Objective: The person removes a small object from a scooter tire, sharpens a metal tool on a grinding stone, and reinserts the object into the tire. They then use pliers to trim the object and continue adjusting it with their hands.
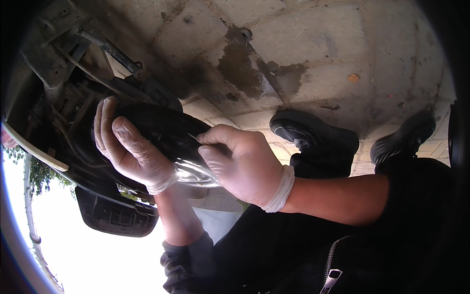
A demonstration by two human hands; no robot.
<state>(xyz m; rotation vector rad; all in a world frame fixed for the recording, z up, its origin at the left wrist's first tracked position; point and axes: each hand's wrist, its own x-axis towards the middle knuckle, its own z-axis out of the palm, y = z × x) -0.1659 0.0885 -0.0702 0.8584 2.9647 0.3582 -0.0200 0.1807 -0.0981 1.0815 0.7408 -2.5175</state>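
Observation:
My left hand (pixel 134 147), in a thin whitish glove, has its fingers stretched and its thumb apart. It lies against the left side of a rounded black housing (pixel 156 121). Below that black part shows a shiny, clear curved surface (pixel 196 172), like a lamp lens, between my wrists. My right hand (pixel 245 159), gloved too, is closed in a pinch at the right side of the housing. A thin pale tip sticks out at its fingertips; what it belongs to is hidden.
Dark metal brackets and rods (pixel 105 63) of a vehicle's front fill the upper left. A black panel (pixel 117 213) hangs below them. Stone paving (pixel 313 29) with dark wet stains lies beyond, and black shoes (pixel 313 139) stand on it at right.

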